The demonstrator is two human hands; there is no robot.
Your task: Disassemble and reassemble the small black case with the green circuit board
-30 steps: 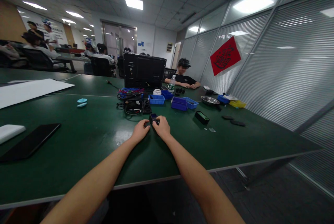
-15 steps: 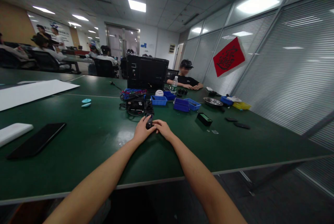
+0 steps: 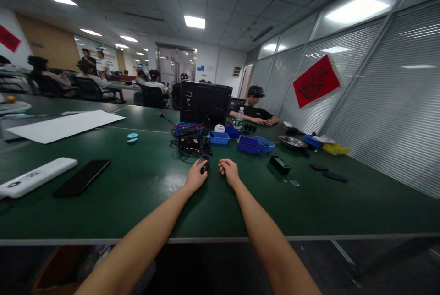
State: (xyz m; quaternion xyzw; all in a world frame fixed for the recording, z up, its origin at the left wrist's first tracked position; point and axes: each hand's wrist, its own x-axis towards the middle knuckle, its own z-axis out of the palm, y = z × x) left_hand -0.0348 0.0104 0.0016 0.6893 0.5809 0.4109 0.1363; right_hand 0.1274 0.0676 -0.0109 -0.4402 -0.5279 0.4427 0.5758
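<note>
My left hand (image 3: 196, 175) is closed around a small dark device with a screen (image 3: 205, 158), which rests low at the green table (image 3: 144, 212) in front of me. The fingers cover its lower part. To the right, apart from the device, my right hand (image 3: 229, 170) hovers close to the tabletop with its fingers curled together. Whether anything small is between those fingers is hidden. Just beyond the device lie a black power adapter (image 3: 189, 144) and a tangle of coloured cables (image 3: 187, 128).
A monitor (image 3: 205, 101) stands behind blue bins (image 3: 218, 138) and a baseball (image 3: 219, 128). Right are a black box (image 3: 279, 164), a metal bowl (image 3: 293, 141) and a yellow tray (image 3: 336, 149). Left are a black slab (image 3: 82, 177) and a white case (image 3: 37, 177). A person (image 3: 256, 109) sits opposite.
My right hand has come away from the device and moved right. My left hand keeps the device, whose screen now shows more. The head view has turned left.
</note>
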